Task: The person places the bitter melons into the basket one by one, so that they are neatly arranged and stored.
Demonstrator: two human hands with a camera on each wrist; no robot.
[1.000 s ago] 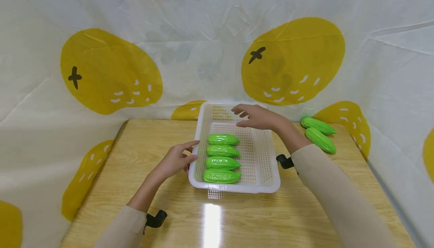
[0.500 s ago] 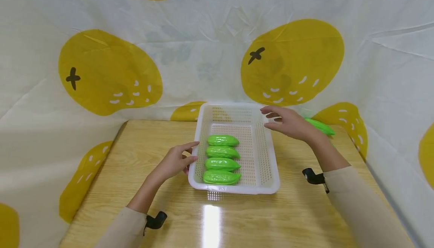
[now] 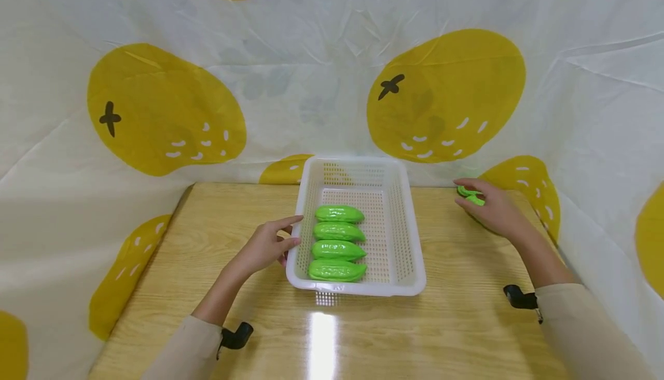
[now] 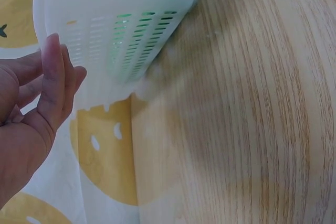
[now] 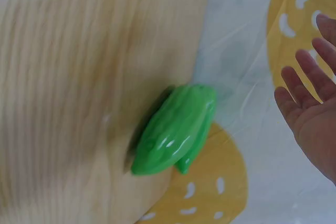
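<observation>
Right hand: the right hand (image 3: pixel 490 210) hovers with fingers apart and holds nothing.
Loose green pieces: two glossy, bright-green, tapered vegetable shapes (image 5: pixel 176 129), plastic-looking, lie close together below the right hand on the wood-grain tabletop (image 3: pixel 233 207).
Left hand: the left hand (image 3: pixel 267 247), fingers relaxed, rests against the left rim of a white, rectangular, perforated plastic basket (image 3: pixel 358 289).
Basket row: four matching green pieces (image 3: pixel 338 232) lie one behind another inside, just right of the left hand.
Step in hand: seemingly a reach for a loose piece, to add to the row.
Next move: likely calls for lowering the right hand and pinching one piece without rolling its neighbour, the left hand steadying the basket.
</observation>
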